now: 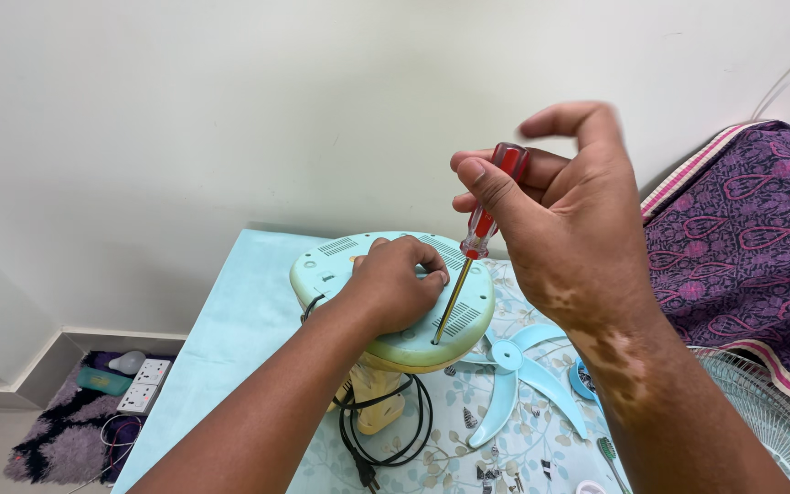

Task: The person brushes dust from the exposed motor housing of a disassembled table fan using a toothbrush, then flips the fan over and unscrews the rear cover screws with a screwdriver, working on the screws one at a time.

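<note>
Fan repair stands partway through at a cloth-covered table (230,311): the pale blue blade set (514,366) already lies loose on the patterned cloth, and a wire guard (761,412) rests apart at the right edge, while the round, pale green fan base (386,343) sits upturned at the middle of the table on its cream stem, its underside facing up. Judging by the tool at work, at least one fastener on that underside remains to be dealt with; whether the tip sits in a screw head cannot be made out from this angle.

The left hand (395,284) lies curled, fingers bent, pressed flat on top of the base and steadying it. The right hand (564,220) is raised above and to the right, thumb and first fingers pinched on the red handle of a screwdriver (477,233), the remaining fingers arched loosely open; the brass-coloured shaft slants down to the vented area near the base's right rim.

A black power cord (386,430) coils beneath the base. A purple patterned fabric (742,247) is draped at right, and a white socket strip (144,384) lies on the floor at lower left.
</note>
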Demonstrator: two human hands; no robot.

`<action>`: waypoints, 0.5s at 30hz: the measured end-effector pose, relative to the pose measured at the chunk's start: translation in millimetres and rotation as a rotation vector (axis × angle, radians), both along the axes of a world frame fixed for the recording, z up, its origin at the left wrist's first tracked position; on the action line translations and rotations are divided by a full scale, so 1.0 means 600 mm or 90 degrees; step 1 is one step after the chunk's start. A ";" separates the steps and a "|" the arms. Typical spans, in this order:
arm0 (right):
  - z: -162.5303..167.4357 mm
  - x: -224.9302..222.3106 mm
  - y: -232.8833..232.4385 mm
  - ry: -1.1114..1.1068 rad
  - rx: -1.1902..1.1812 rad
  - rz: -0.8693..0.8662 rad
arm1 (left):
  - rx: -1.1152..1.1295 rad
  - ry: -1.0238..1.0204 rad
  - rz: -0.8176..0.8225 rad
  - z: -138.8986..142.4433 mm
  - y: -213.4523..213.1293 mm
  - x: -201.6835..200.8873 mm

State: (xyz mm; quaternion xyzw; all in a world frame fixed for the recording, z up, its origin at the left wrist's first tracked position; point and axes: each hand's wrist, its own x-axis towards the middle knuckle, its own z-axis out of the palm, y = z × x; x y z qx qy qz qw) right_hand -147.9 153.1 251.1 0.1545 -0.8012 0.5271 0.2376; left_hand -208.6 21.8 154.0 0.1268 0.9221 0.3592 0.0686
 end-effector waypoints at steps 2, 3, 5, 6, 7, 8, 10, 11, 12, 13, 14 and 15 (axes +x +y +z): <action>0.001 0.002 0.000 0.012 -0.005 0.014 | -0.008 0.006 -0.001 0.001 0.000 0.001; 0.003 0.003 0.001 0.018 0.000 0.017 | -0.011 0.010 -0.001 0.001 0.000 0.001; 0.007 0.006 0.005 0.016 -0.003 0.019 | 0.012 0.005 0.001 0.002 -0.001 0.002; 0.009 0.006 0.007 0.009 -0.010 0.020 | 0.023 0.003 0.003 0.002 -0.001 0.003; 0.012 0.007 0.011 0.001 -0.015 0.022 | 0.017 0.004 0.006 0.004 -0.001 0.003; 0.015 0.007 0.014 -0.009 0.000 0.019 | 0.011 0.005 0.009 0.005 0.000 0.003; 0.021 0.007 0.021 -0.027 0.027 0.008 | 0.001 0.000 0.010 0.008 0.002 0.003; 0.023 0.007 0.024 -0.027 0.016 0.041 | -0.003 -0.007 0.010 0.010 0.003 0.004; 0.024 0.007 0.025 -0.029 0.006 0.074 | -0.005 -0.015 0.010 0.011 0.004 0.005; 0.025 0.007 0.026 -0.030 -0.003 0.108 | 0.000 -0.009 0.011 0.011 0.005 0.005; 0.025 0.007 0.026 -0.028 0.000 0.103 | 0.003 -0.003 0.013 0.013 0.004 0.007; 0.026 0.008 0.026 -0.027 0.004 0.096 | 0.006 0.003 0.013 0.014 0.004 0.009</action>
